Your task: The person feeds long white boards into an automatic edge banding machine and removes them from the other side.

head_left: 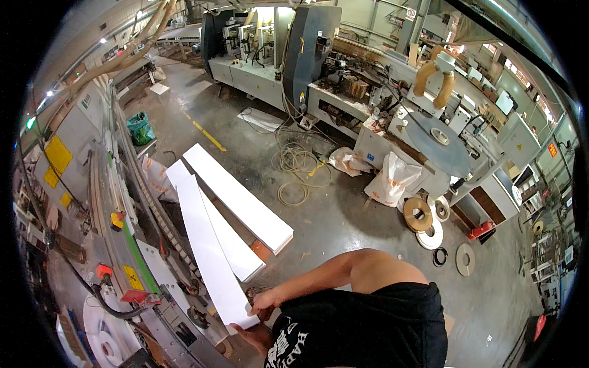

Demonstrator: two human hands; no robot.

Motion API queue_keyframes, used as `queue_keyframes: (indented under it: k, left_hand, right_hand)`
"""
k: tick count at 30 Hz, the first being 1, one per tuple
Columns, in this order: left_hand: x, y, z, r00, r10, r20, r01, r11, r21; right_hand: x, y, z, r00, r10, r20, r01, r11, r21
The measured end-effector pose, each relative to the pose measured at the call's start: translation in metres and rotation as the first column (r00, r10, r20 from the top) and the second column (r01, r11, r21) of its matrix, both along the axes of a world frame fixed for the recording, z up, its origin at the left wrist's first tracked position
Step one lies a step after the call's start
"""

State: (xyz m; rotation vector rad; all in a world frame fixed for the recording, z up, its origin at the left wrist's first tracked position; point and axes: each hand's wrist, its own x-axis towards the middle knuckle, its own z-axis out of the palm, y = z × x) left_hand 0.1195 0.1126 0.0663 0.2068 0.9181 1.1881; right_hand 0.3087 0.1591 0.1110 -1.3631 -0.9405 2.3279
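"So, what sits nearest?"

"The black shirt (368, 322), then the hands. The right hand (265, 302) has its fingers clamped on the edge of the long white board (211, 260), close to the near end. The left hand (251, 335) touches the end corner just beside it; I cannot tell whether its fingers close on it."

"And how does that board lie?"

"Lengthwise, running from the hands toward the upper left. In view it overlaps a second white board (238, 250) (only a wedge and the far tip of that one show). A third white board (236, 195) lies beyond, and a brownish-orange block (261, 248) shows between their near ends."

"What flanks all this?"

"To the left, a machine with a green strip (136, 248). Well to the right, a light brown roll (409, 211) among others on the floor."

"Farther off?"

"A loosely coiled hose (293, 161) on the floor, then a bin with a green liner (141, 130), and at the back a machine with dark panels (310, 55)."
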Motion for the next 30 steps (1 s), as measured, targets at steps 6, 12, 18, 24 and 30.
queue_keyframes:
  k: [6, 12, 18, 24, 30]
  left_hand:
    - [-0.074, -0.021, -0.059, 0.971, -0.003, -0.239, 0.008, 1.000, 0.020]
    - [-0.115, -0.050, -0.044, 0.740, 0.147, -0.656, -0.238, 0.970, -0.052]
    - [-0.155, -0.082, -0.036, 0.509, 0.214, -0.834, -0.417, 0.909, -0.021]
    - [-0.186, -0.138, -0.031, 0.417, 0.280, -0.865, -0.577, 0.817, -0.014]
    - [-0.200, -0.203, -0.036, 0.261, 0.335, -0.905, -0.760, 0.650, 0.022]
  right_hand:
    - [0.004, 0.052, -0.032, 0.972, -0.235, -0.020, 0.234, 0.971, -0.042]
    - [0.022, 0.143, -0.062, 0.748, -0.627, -0.216, 0.580, 0.777, -0.246]
    - [-0.019, 0.187, -0.046, 0.600, -0.699, -0.389, 0.575, 0.715, -0.398]
    - [-0.034, 0.164, -0.028, 0.693, -0.657, -0.296, 0.549, 0.748, -0.374]
    - [-0.076, 0.107, 0.007, 0.823, -0.554, -0.128, 0.483, 0.800, -0.356]
